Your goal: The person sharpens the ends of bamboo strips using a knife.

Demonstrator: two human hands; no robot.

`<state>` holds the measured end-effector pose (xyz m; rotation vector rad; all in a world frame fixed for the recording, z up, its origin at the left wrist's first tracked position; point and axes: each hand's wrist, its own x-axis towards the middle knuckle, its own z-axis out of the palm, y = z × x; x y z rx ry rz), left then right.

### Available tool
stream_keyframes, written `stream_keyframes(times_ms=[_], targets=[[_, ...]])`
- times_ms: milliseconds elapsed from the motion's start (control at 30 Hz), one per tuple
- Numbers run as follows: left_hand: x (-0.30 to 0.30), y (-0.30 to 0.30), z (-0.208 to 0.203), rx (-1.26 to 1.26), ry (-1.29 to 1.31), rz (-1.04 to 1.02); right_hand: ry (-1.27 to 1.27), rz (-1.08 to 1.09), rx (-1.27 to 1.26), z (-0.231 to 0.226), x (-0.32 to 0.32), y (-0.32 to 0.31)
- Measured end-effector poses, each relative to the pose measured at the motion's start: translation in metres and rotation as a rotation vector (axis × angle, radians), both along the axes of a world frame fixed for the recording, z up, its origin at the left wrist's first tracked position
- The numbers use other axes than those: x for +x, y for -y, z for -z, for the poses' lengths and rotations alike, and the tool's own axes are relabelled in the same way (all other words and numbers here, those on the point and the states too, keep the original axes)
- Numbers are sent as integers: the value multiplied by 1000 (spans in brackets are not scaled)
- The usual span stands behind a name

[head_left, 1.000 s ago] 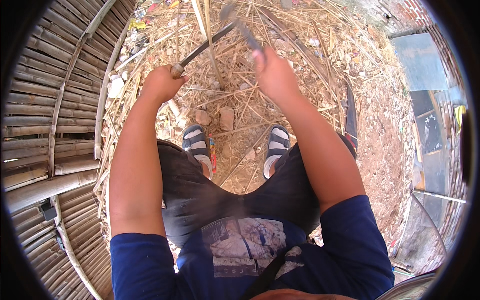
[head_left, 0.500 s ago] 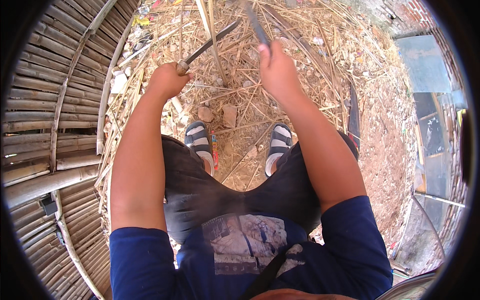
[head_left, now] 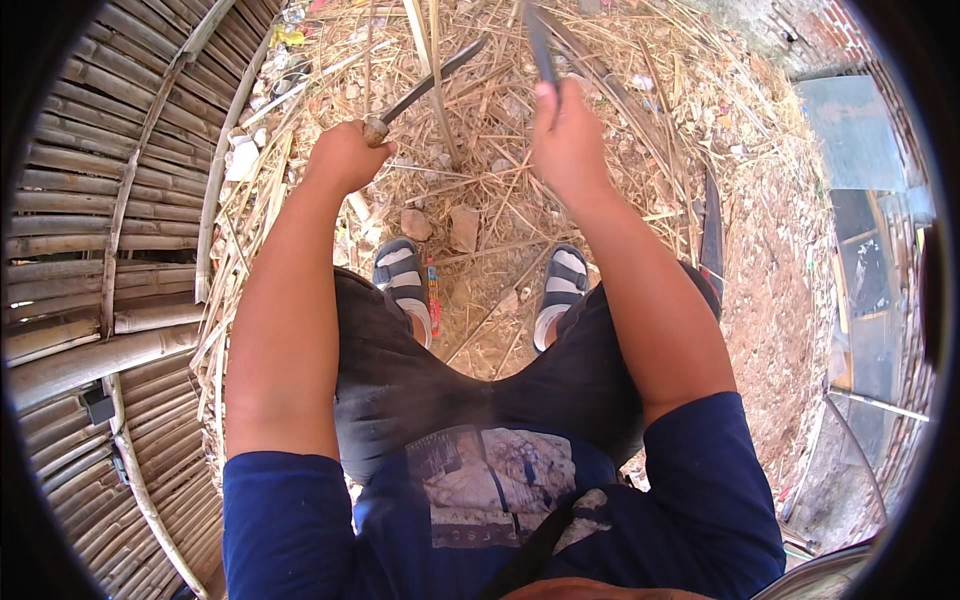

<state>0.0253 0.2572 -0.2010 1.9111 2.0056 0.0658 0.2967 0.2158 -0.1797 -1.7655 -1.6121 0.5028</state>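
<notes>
My left hand [head_left: 347,158] is closed round the wooden handle of a long knife [head_left: 440,78], whose dark blade slants away to the upper right. In my right hand [head_left: 572,140] is a second dark blade [head_left: 541,48], smeared by motion, so its kind is unclear; it points away from me, and my fingers hide its near end. The two blades are apart. Pale bamboo strips [head_left: 436,110] stand close to the left blade, and one crosses it. Both hands are over the littered ground, beyond my sandalled feet.
Straw, split strips and stones [head_left: 464,229] cover the ground [head_left: 480,320]. A slatted bamboo wall [head_left: 110,180] rises at the left. Long dark pieces of wood [head_left: 712,225] lie to the right. Flat grey panels [head_left: 850,130] stand along the brick wall at the far right.
My right hand and its blade have moved slightly to the right, widening the distance between the two blades. The left hand keeps its grip and has hardly moved.
</notes>
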Motion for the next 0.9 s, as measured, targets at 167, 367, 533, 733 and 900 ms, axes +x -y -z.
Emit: stream_keyframes(times_ms=[167, 367, 533, 733, 900], targets=[[-8, 1, 2, 19, 8, 41, 190, -74, -158, 29, 1, -4], [2, 4, 1, 4, -12, 21, -61, -37, 93, -19, -3, 3], [6, 0, 5, 27, -28, 39, 7, -12, -59, 11, 4, -1], [-5, 4, 9, 25, 0, 31, 132, -80, -216, 20, 1, -6], [2, 3, 11, 26, 17, 39, -110, -13, 75, -21, -4, 4]])
